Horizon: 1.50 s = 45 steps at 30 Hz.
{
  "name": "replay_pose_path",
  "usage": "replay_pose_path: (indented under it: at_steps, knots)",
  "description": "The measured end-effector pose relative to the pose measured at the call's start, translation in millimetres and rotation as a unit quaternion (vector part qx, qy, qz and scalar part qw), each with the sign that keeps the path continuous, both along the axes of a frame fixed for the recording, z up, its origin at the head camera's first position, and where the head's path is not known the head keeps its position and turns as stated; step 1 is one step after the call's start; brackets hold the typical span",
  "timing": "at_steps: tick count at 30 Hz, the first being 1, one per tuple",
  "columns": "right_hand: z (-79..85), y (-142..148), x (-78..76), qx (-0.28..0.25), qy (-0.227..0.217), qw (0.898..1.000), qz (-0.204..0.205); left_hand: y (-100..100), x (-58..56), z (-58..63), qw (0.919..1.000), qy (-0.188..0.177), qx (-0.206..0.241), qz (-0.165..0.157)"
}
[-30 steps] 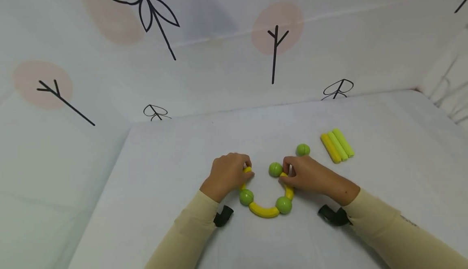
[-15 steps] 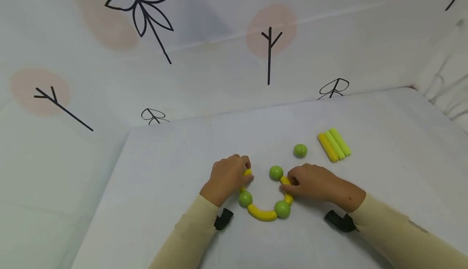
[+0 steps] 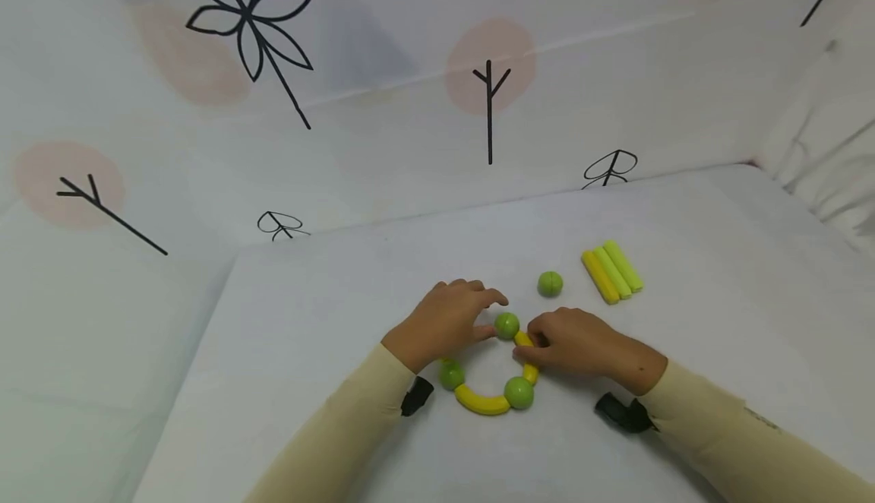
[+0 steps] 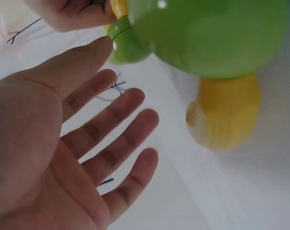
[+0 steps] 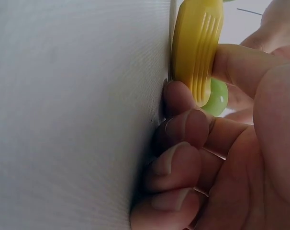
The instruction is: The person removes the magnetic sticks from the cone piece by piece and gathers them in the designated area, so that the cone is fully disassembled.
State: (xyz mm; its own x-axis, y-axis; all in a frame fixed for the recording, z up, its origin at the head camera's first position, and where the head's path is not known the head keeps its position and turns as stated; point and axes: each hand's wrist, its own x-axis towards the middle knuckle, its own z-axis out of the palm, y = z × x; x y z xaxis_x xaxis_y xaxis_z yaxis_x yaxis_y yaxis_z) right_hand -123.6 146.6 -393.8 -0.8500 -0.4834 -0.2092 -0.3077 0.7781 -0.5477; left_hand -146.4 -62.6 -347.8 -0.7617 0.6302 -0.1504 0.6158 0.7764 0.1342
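Green balls and curved yellow pieces form a ring open at the upper left. My right hand (image 3: pixel 577 342) pinches the right curved yellow piece (image 5: pixel 197 48) between thumb and fingers. That piece meets the top green ball (image 3: pixel 507 325) and the lower right green ball (image 3: pixel 519 393). Fingers apart, my left hand (image 3: pixel 447 324) reaches toward the top ball, its thumb tip beside it; whether they touch, I cannot tell. Beneath this hand, the left yellow piece (image 4: pixel 228 112) joins the lower left green ball (image 3: pixel 452 374). Another curved yellow piece (image 3: pixel 482 400) spans the bottom.
One loose green ball (image 3: pixel 550 284) lies behind the ring. To its right, a yellow stick (image 3: pixel 600 278) and two lime-yellow sticks (image 3: pixel 618 269) lie side by side on the white tabletop (image 3: pixel 328 290). A patterned cloth wall (image 3: pixel 383 146) stands behind.
My left hand has let go of the left yellow piece and moved right toward the top ball, fingers spreading. The right hand keeps its pinch. The view has shifted slightly.
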Motion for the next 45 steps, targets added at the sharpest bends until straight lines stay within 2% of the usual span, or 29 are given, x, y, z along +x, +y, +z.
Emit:
replay_pose_path:
  at_steps: [6, 11, 18, 24, 30, 39, 42, 45]
  knots:
    - [0.9, -2, 0.0, -0.003, 0.012, 1.0, 0.003, 9, -9.2, -1.8, 0.9988, -0.024, -0.013, -0.041]
    - [2.6, -3, 0.5, -0.002, 0.011, 1.0, 0.004, 11, -13.4, -5.5, 0.9979, -0.038, -0.013, -0.051]
    - [2.6, -3, -1.6, 0.009, 0.01, 1.0, 0.0, 11, -16.5, -7.8, 0.9978, -0.033, 0.0, -0.057]
    - [2.9, -2, -1.1, 0.011, 0.005, 1.0, -0.004, 12, -18.8, -9.3, 0.997, -0.058, 0.01, -0.052]
    - [4.4, -1, -1.7, 0.016, 0.008, 1.0, -0.009, 11, -19.7, -8.7, 0.9965, -0.061, 0.018, -0.055]
    - [3.1, -3, -3.5, 0.022, -0.008, 1.0, -0.016, 5, -32.7, -12.1, 0.9883, -0.137, 0.053, -0.04]
    - [2.2, -4, -3.5, 0.022, -0.015, 1.0, -0.014, 1, -38.9, -13.1, 0.9897, -0.132, 0.05, -0.026]
    - [2.2, -4, -2.6, 0.021, -0.014, 1.0, -0.013, 0, -46.8, -15.1, 0.9933, -0.108, 0.042, 0.0]
